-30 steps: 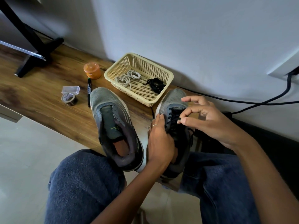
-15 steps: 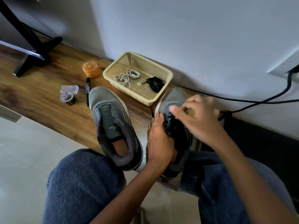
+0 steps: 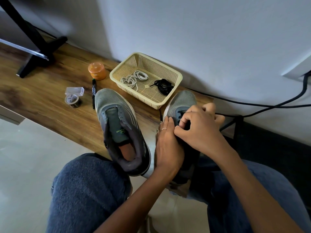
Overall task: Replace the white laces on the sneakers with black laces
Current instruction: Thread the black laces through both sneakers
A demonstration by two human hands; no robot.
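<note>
Two grey sneakers stand on a wooden bench. The left sneaker (image 3: 117, 125) has no lace. The right sneaker (image 3: 182, 102) carries a black lace (image 3: 180, 113) in its front eyelets. My left hand (image 3: 168, 145) grips the right sneaker's left side, fingers curled over the eyelet edge. My right hand (image 3: 200, 130) lies over the tongue area, its fingertips pinching the black lace. A cream basket (image 3: 175, 76) behind the shoes holds coiled white laces (image 3: 134, 79) and a bundled black lace (image 3: 163, 86).
On the wooden bench (image 3: 42, 91) lie an orange jar (image 3: 97, 70), a black marker (image 3: 93, 93), a tape roll (image 3: 73, 100) and a clear box (image 3: 74, 90). A black stand foot (image 3: 38, 56) sits far left. Black cables (image 3: 252, 105) run along the wall at right.
My right hand has come down from above the shoe onto the lacing and moved slightly toward me. My left hand stays on the right sneaker.
</note>
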